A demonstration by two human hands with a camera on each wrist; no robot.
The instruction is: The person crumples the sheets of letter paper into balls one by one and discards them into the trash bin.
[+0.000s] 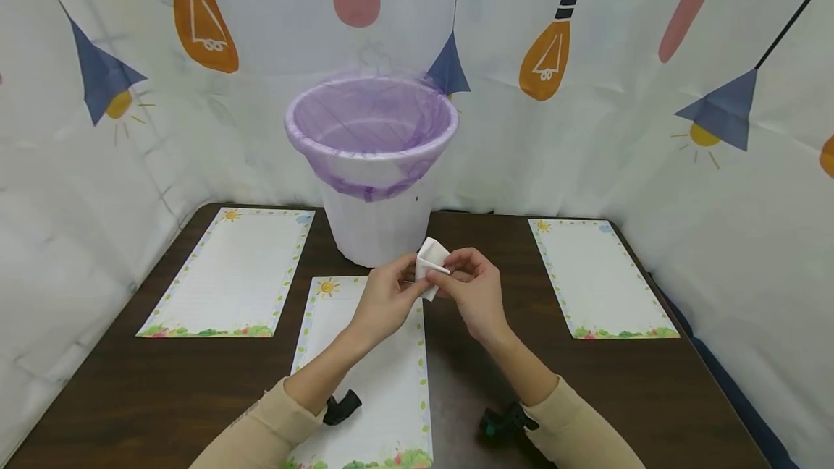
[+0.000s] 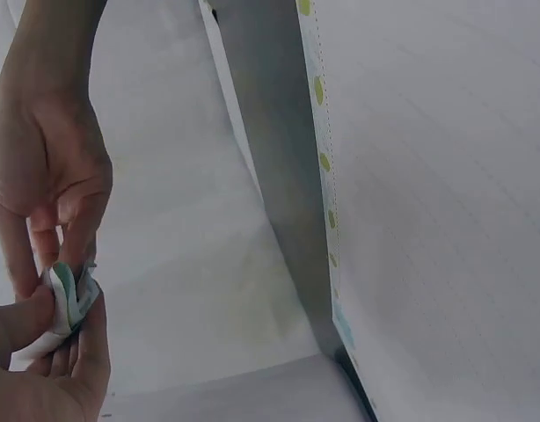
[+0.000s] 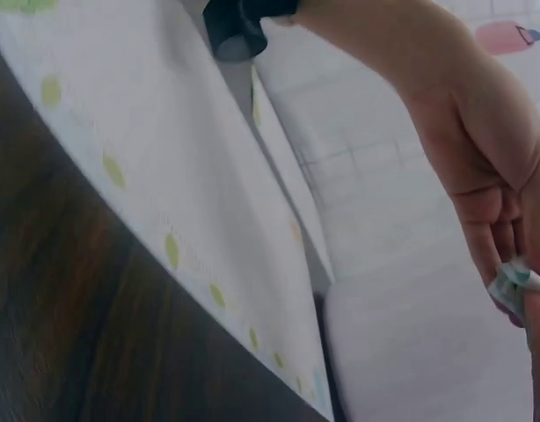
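Note:
A small folded piece of white paper (image 1: 430, 260) is held up between both hands, above the table and just in front of the bin. My left hand (image 1: 386, 299) pinches its lower left side between thumb and fingers. At its right side, my right hand (image 1: 474, 294) grips the fold, thumb toward the left thumb. In the left wrist view the folded paper (image 2: 69, 303) shows green print along its inner layers. Under the left forearm lies a white sheet with a leafy border (image 1: 365, 382), partly covered by the arm.
A white bin (image 1: 378, 226) with a purple liner (image 1: 371, 183) stands behind the hands. Bordered sheets lie at the left (image 1: 228, 273) and right (image 1: 602, 281) of the dark table (image 1: 495, 230). A printed curtain (image 1: 260, 129) surrounds the table's back and sides.

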